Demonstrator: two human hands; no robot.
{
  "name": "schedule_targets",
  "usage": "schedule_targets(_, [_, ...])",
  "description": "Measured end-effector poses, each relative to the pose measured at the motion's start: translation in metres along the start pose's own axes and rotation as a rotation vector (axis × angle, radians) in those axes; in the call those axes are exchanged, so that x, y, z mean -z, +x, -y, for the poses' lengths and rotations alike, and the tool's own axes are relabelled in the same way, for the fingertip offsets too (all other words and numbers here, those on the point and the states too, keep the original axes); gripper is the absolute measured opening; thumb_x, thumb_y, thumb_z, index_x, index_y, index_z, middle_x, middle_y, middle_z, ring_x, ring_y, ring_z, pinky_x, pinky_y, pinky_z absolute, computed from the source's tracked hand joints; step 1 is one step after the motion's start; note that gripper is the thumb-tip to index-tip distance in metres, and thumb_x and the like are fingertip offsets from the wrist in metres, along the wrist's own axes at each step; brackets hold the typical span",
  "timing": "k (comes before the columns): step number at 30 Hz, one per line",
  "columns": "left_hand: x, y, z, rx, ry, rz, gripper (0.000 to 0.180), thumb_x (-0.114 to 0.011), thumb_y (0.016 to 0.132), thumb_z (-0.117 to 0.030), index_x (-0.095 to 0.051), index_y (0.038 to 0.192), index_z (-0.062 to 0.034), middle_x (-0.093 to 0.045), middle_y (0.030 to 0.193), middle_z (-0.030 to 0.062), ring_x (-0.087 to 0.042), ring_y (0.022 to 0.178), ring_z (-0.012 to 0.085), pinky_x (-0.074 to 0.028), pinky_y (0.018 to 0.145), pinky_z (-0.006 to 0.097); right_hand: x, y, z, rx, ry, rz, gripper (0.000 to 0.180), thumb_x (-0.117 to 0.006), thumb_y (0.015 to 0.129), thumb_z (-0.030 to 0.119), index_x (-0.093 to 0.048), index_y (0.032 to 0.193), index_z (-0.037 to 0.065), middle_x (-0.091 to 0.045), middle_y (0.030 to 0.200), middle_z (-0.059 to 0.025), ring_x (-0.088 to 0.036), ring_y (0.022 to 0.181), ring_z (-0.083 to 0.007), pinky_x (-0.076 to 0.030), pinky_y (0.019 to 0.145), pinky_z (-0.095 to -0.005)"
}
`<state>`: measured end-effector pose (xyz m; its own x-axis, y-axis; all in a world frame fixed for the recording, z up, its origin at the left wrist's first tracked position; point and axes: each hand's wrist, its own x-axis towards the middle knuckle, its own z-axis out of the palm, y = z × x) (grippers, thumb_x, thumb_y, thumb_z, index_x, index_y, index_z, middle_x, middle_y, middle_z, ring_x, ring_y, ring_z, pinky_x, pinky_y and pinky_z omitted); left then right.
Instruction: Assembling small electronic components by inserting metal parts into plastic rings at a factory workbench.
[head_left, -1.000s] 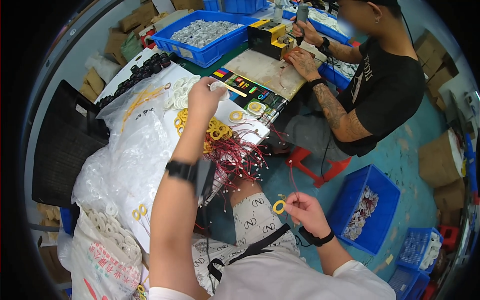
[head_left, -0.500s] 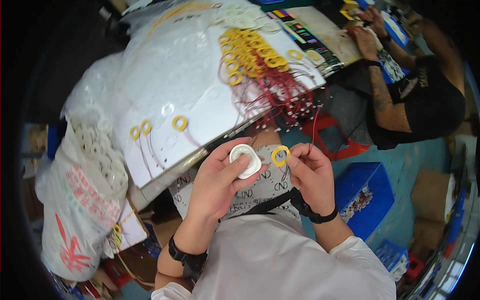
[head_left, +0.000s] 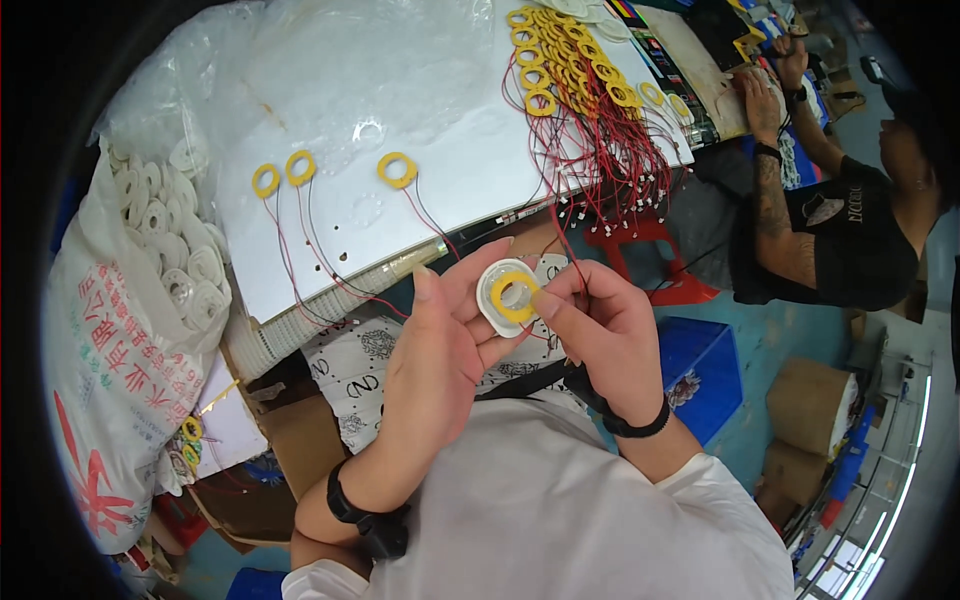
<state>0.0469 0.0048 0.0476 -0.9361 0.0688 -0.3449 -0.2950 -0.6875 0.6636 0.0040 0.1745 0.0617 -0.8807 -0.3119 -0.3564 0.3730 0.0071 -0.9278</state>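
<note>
A white plastic disc (head_left: pixel 484 295) with a raised rim lies on the fingers of my left hand (head_left: pixel 430 355). The left thumb stands up, away from the disc. Between thumb and forefinger, my right hand (head_left: pixel 608 330) pinches a yellow ring coil (head_left: pixel 499 296) by its right edge. The coil lies over the disc's hollow side; whether it is fully seated I cannot tell. Thin red wire trails from around the right fingers. On the white table board, three loose yellow ring coils (head_left: pixel 397 170) lie apart with red and black leads.
Many yellow coils (head_left: pixel 560 60) are piled at the far right of the table (head_left: pixel 330 220), their red wires (head_left: pixel 610 165) hanging over its edge. At left, a plastic sack (head_left: pixel 120 340) holds white discs. A blue bin (head_left: pixel 715 365) stands right. A co-worker (head_left: pixel 830 230) sits beyond.
The yellow coil has moved left onto the white disc. My left thumb has lifted off the disc, which now shows its hollow side. The view has shifted, bringing the sack and table nearer.
</note>
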Motion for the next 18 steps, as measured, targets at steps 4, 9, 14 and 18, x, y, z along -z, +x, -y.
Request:
schedule_targets(4, [0.0067,0.0003,-0.0014,-0.001,-0.022,0.022,0.084,-0.014,0.109,-0.062,-0.039,0.153,0.005,-0.053,0.148,0.0268,-0.058,0.134,0.0311,-0.049,0.112,0.043,-0.0055,0.0033,0.0003,-0.028,-0.024,-0.034,0.006,-0.07,0.097,0.004,-0.066,0.099,0.0,-0.064,0.086,0.0035,-0.055,0.074,0.0002,-0.042,0.063,-0.017])
schedule_targets(9, [0.0103,0.0004,0.0009,-0.013,-0.033,0.037,0.085,-0.014,0.109,-0.062,-0.038,0.153,0.0054,-0.05,0.15,0.0275,-0.054,0.137,0.0327,-0.045,0.115,0.045,-0.0098,0.0071,-0.0038,-0.014,-0.047,-0.057,0.008,-0.071,0.097,0.006,-0.067,0.099,0.0,-0.063,0.084,0.0047,-0.053,0.073,0.0011,-0.04,0.061,-0.0174])
schedule_targets(14, [0.0089,0.0013,0.0019,-0.008,-0.03,0.034,0.085,-0.014,0.108,-0.063,-0.036,0.154,0.0056,-0.048,0.152,0.0277,-0.053,0.138,0.0333,-0.043,0.117,0.045,-0.0088,0.008,-0.0053,-0.011,-0.066,-0.045,0.008,-0.071,0.097,0.006,-0.066,0.099,0.0,-0.062,0.084,0.0047,-0.052,0.073,0.0011,-0.04,0.062,-0.0173])
schedule_targets(18, [0.0102,0.0027,0.0056,-0.011,-0.026,0.03,0.085,-0.014,0.108,-0.063,-0.036,0.155,0.0046,-0.048,0.152,0.0272,-0.053,0.139,0.0327,-0.043,0.117,0.045,-0.0079,0.0086,-0.0082,0.004,-0.061,-0.052,0.008,-0.071,0.097,0.006,-0.066,0.098,0.0,-0.061,0.084,0.005,-0.051,0.073,0.0013,-0.04,0.062,-0.0172])
